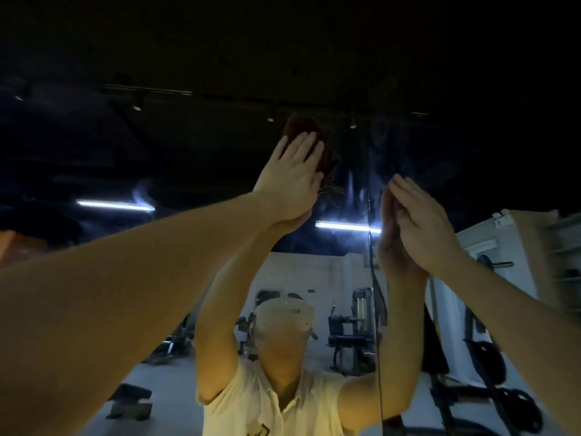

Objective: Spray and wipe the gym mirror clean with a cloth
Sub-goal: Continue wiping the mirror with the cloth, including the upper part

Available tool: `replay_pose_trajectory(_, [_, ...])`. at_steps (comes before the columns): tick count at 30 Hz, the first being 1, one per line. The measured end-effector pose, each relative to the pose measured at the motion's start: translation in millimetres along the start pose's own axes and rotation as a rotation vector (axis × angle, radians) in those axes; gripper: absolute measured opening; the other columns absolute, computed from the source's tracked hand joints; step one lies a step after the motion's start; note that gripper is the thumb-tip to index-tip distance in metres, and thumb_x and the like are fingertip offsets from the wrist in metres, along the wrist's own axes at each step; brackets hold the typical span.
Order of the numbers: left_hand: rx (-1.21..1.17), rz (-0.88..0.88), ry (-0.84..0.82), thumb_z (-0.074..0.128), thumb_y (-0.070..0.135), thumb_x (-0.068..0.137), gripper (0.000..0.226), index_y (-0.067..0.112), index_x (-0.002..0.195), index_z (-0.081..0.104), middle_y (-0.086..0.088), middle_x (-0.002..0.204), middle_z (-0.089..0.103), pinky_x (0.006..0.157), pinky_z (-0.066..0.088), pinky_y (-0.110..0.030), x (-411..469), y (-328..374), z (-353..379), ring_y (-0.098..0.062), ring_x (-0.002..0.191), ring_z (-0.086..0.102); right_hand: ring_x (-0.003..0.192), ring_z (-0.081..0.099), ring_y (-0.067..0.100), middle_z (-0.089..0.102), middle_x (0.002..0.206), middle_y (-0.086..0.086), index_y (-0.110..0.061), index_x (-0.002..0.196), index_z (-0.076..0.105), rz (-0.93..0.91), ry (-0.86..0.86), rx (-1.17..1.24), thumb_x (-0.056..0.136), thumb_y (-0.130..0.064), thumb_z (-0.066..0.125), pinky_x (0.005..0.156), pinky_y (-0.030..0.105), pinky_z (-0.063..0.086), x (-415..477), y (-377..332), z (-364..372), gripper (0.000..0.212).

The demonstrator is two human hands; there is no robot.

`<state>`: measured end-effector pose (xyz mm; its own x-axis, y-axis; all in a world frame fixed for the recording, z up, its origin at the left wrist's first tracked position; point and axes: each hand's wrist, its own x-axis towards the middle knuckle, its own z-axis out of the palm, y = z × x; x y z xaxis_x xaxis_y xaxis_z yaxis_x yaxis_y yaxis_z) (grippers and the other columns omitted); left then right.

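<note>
The gym mirror (408, 146) fills the view and I stand close in front of it. High up near the middle, my left hand (292, 174) presses a dark red cloth (317, 136) flat against the glass with straight fingers. My right hand (421, 221) lies flat on the mirror to the right, fingers straight, holding nothing; its reflection meets it at the glass. Pale smears show on the glass between the two hands. No spray bottle is in view.
A vertical seam (374, 278) between mirror panels runs down just left of my right hand. The mirror reflects me, dim gym machines (349, 335), tube lights and a dark ceiling. White shelving (562, 247) stands at the far right.
</note>
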<state>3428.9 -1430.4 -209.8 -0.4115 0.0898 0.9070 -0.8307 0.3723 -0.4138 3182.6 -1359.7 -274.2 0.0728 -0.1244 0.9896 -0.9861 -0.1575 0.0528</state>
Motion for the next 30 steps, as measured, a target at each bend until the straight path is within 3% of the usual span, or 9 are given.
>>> replay_pose_trajectory(3, [0.002,0.135,-0.019,0.024,0.039,0.111,0.06,0.014,0.165,0.022,-0.009,0.174,0.015,0.13,-0.006,-0.04,-13.5,5.7,-4.8,-0.022,0.162,0.006,0.157,0.02,0.014,0.029,0.168,0.0,-0.014,0.159,0.037,0.002,-0.003,0.025,0.104,0.0,0.043,0.129,0.038,0.014,-2.3,0.6,-8.8,0.057])
replay_pose_trajectory(6, [0.071,0.429,-0.036,0.054,0.035,0.104,0.054,0.02,0.156,0.044,-0.008,0.17,0.03,0.131,0.0,-0.049,-55.6,35.1,-5.0,-0.025,0.16,0.014,0.157,0.02,0.017,0.03,0.168,0.004,-0.011,0.158,0.038,0.006,0.013,0.031,0.105,-0.002,0.044,0.13,0.041,0.015,-3.5,-6.1,-8.0,0.055])
replay_pose_trajectory(7, [0.067,0.541,-0.089,0.055,0.034,0.103,0.054,0.021,0.155,0.046,-0.008,0.169,0.031,0.131,0.0,-0.051,-72.0,46.7,-3.5,-0.026,0.161,0.013,0.157,0.019,0.018,0.029,0.168,0.004,-0.01,0.158,0.038,0.012,0.014,0.03,0.105,-0.003,0.044,0.13,0.042,0.013,-4.7,-8.2,-7.1,0.054])
replay_pose_trajectory(10, [0.07,0.636,-0.299,0.037,0.039,0.108,0.061,0.025,0.165,0.019,-0.002,0.175,0.008,0.13,-0.012,-0.044,-88.5,48.0,-0.6,-0.017,0.161,-0.006,0.158,0.012,0.016,0.023,0.17,0.002,-0.013,0.16,0.032,0.007,0.005,-0.001,0.107,-0.01,0.042,0.128,0.035,0.002,-6.9,-9.5,-4.8,0.055])
replay_pose_trajectory(13, [0.102,0.575,-0.256,0.03,0.044,0.108,0.061,0.027,0.165,0.014,-0.001,0.175,0.006,0.132,-0.005,-0.046,-62.1,32.5,-0.6,-0.016,0.161,-0.007,0.159,0.006,0.013,0.017,0.172,-0.002,-0.017,0.163,0.026,-0.034,-0.032,-0.015,0.106,-0.014,0.042,0.126,0.033,-0.002,-7.6,0.7,-5.8,0.059])
replay_pose_trajectory(19, [0.082,0.115,-0.15,0.021,0.047,0.112,0.063,0.02,0.167,0.006,-0.007,0.176,-0.001,0.127,-0.01,-0.039,35.3,30.7,-6.3,-0.02,0.162,-0.006,0.152,-0.007,0.001,0.009,0.172,-0.007,-0.021,0.164,0.019,-0.111,-0.049,-0.028,0.108,-0.017,0.041,0.121,0.024,-0.013,-8.3,16.2,-3.5,0.06])
replay_pose_trajectory(23, [0.0,-0.139,-0.131,0.02,0.043,0.113,0.064,0.013,0.167,0.005,-0.011,0.176,-0.001,0.128,-0.007,-0.043,76.6,47.8,-0.9,-0.024,0.162,-0.006,0.155,-0.008,0.005,0.005,0.172,-0.008,-0.023,0.165,0.015,-0.157,-0.072,-0.078,0.109,-0.021,0.039,0.124,0.029,-0.012,-8.2,24.3,-1.5,0.061])
replay_pose_trajectory(30, [-0.036,0.077,-0.062,0.014,0.043,0.109,0.063,0.014,0.166,0.016,-0.011,0.175,0.009,0.131,-0.003,-0.042,-27.0,87.0,14.3,-0.022,0.162,0.002,0.159,0.0,0.011,0.012,0.172,-0.003,-0.018,0.164,0.021,-0.121,-0.043,-0.036,0.106,-0.014,0.043,0.129,0.036,-0.004,-11.4,17.1,2.9,0.062])
